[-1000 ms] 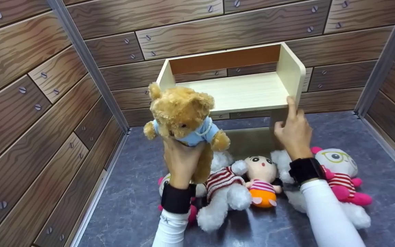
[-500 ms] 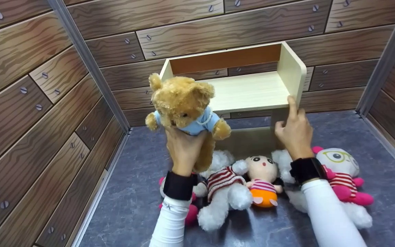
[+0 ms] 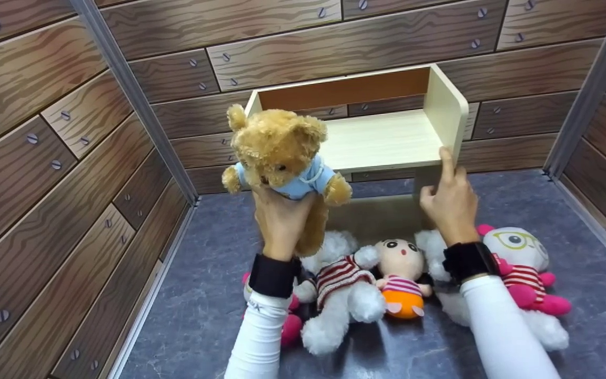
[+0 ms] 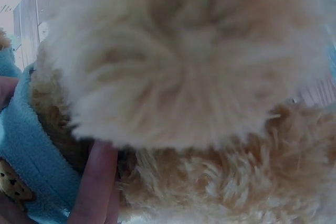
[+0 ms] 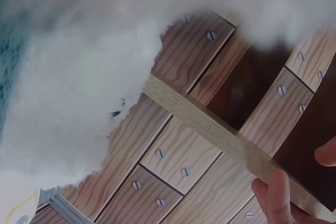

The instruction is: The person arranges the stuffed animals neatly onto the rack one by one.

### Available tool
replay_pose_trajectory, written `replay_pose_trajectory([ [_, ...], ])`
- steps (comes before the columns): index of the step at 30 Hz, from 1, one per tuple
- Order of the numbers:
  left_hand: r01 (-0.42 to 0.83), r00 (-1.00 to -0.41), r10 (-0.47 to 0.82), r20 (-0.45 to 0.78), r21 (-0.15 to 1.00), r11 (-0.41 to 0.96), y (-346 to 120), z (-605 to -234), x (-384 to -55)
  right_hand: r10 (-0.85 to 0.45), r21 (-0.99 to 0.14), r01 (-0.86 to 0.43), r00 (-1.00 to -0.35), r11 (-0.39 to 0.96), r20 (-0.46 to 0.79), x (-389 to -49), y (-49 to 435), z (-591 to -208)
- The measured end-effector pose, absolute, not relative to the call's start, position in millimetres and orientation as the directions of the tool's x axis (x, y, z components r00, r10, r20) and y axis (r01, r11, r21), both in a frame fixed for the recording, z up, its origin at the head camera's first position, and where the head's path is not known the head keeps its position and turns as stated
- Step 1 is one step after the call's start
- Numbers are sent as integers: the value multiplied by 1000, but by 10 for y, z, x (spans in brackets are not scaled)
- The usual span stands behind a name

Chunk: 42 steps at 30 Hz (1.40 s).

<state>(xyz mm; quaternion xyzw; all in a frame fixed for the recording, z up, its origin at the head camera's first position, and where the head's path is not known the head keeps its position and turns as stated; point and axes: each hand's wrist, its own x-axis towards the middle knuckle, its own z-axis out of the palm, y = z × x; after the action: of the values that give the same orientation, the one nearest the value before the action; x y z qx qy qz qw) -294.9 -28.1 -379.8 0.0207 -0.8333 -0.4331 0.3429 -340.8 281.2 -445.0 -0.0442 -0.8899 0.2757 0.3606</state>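
Note:
My left hand (image 3: 282, 216) grips a light-brown teddy bear (image 3: 276, 142) in a blue top from behind its body and holds it up in front of the shelf's left part. In the left wrist view, the bear's fur (image 4: 189, 61) fills most of the picture, with fingers (image 4: 94, 187) against the blue top. My right hand (image 3: 453, 205) holds the pale wooden shelf (image 3: 376, 139) at its front right corner, index finger along the side panel. The right wrist view has fingertips (image 5: 275, 195) at the board edge (image 5: 199, 116), with the thumb across from them.
On the dark floor (image 3: 219, 337) lie a white plush in a striped sweater (image 3: 342, 276), a doll with orange bottoms (image 3: 403, 279) and a pink plush with glasses (image 3: 518, 252). White fluffy limbs (image 3: 550, 331) show beside the right arm. Another pink plush (image 3: 291, 329) is partly hidden.
My left hand has raised the teddy bear, so it sits higher before the shelf. The right hand stays at the shelf corner, and the toys on the floor have not moved.

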Motion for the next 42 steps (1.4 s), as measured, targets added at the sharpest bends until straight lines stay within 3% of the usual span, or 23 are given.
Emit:
replay_pose_trajectory([
  [8,236,-784,-316,535,727,644,-271,-3749,-3051,284,-521,-110,-735,846,616,-3410,2808,-4454],
  [18,369,-716,-271,643,678,635,-285,-3718,-3244,278,-523,-128,-728,843,627,-3416,2804,-4469],
  [34,391,-666,-272,694,636,665,-265,-3576,-3387,279,-522,-120,-734,844,619,-3428,2818,-4466],
  [42,430,-701,-280,655,702,567,-182,-3507,-3414,284,-526,-119,-731,842,620,-3424,2824,-4474],
])
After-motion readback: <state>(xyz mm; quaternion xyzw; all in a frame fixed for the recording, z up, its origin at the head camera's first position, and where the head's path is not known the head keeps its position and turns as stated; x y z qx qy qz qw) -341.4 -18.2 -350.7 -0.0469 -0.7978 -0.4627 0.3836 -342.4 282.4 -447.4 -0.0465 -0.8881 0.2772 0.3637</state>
